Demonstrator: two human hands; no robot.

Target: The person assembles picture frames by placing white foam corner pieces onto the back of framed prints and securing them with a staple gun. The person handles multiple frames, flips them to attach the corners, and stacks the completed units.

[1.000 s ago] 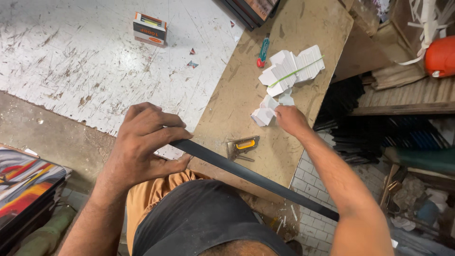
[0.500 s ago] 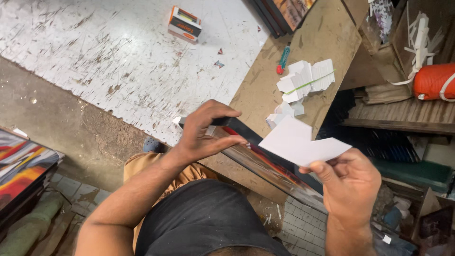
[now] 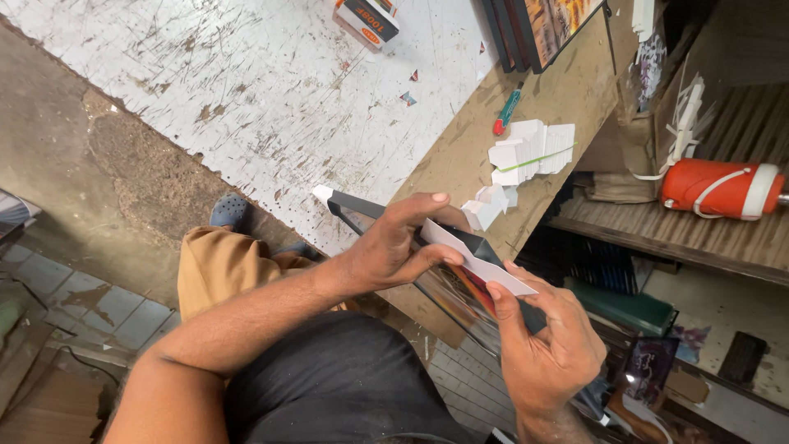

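My left hand [image 3: 394, 247] grips a black picture frame [image 3: 362, 207] held on edge in front of me, its white-tipped corner pointing left. My right hand [image 3: 546, 341] holds a white cardboard corner piece [image 3: 477, 261] and presses it against the frame's near corner, beside my left thumb. A colourful picture shows inside the frame under my hands. More white corner pieces [image 3: 532, 150] lie in a pile on the brown board, with a few loose ones [image 3: 487, 205] closer to me.
A scratched white worktop [image 3: 246, 90] and a brown board [image 3: 567, 90] lie ahead. On them are a small box [image 3: 367, 18], a green and red pen [image 3: 505, 111] and stacked frames [image 3: 534, 29]. An orange flask [image 3: 719, 189] lies on a shelf at right.
My right hand brought the white corner piece down from mid-air onto the frame's corner. My left hand stayed on the frame, and the view shifted closer.
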